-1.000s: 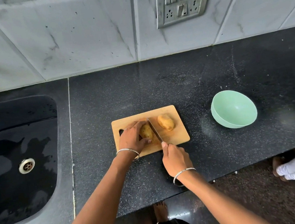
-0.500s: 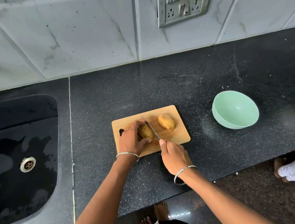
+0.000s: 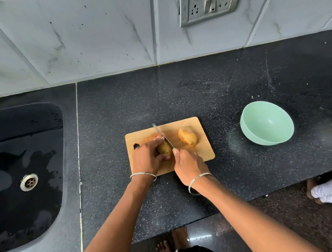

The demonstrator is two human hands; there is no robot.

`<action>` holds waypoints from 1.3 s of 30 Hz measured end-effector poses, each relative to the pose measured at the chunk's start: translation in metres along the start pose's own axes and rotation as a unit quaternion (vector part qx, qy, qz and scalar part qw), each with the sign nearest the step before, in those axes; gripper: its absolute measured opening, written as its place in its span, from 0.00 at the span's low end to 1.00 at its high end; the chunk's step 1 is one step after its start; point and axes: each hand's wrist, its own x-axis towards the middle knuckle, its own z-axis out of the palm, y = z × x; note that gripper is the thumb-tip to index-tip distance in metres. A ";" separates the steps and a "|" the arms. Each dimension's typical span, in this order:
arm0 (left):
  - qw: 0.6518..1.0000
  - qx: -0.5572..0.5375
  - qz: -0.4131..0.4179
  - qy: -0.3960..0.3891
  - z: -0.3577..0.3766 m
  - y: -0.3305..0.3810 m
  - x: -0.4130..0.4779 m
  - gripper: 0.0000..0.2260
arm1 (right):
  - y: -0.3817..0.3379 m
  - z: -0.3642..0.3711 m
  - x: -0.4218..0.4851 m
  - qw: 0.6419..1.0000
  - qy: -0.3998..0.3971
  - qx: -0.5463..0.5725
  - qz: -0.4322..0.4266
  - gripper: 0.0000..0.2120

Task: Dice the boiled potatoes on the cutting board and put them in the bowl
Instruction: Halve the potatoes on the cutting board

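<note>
On the rectangular pale wooden cutting board (image 3: 203, 152), a brown-skinned boiled potato (image 3: 164, 147) is gripped near the board's middle by the curled fingers of the left hand (image 3: 147, 159). A slim steel-bladed knife (image 3: 160, 133) is clasped in the right hand (image 3: 189, 164) at the board's near edge, its blade set against that potato's right side. A second whole boiled potato (image 3: 187, 137) is left untouched toward the board's right side, and the round mint-green bowl (image 3: 266, 122), well to the right of the board, is seen to hold nothing. The task is judged barely begun, since no diced pieces can be seen and both potatoes are yet to be cut and moved to the bowl.
</note>
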 end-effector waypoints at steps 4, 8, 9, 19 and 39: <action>0.999 0.030 -0.009 -0.012 -0.001 0.002 0.001 0.27 | -0.001 0.002 0.004 1.000 -0.012 -0.005 0.011 0.25; 0.999 0.027 -0.023 -0.020 0.001 0.001 0.003 0.26 | 0.016 0.007 -0.016 0.999 -0.022 -0.011 0.028 0.25; 0.999 0.025 -0.026 -0.025 0.001 0.000 0.004 0.26 | 0.017 0.008 -0.019 0.999 -0.020 -0.015 0.031 0.25; 0.973 0.200 0.056 -0.100 -0.014 0.019 0.010 0.27 | 0.012 0.012 -0.022 0.999 0.003 -0.033 0.037 0.25; 0.989 0.130 0.044 -0.053 -0.008 0.015 0.002 0.26 | 0.044 -0.044 -0.065 0.994 -0.035 -0.066 0.081 0.25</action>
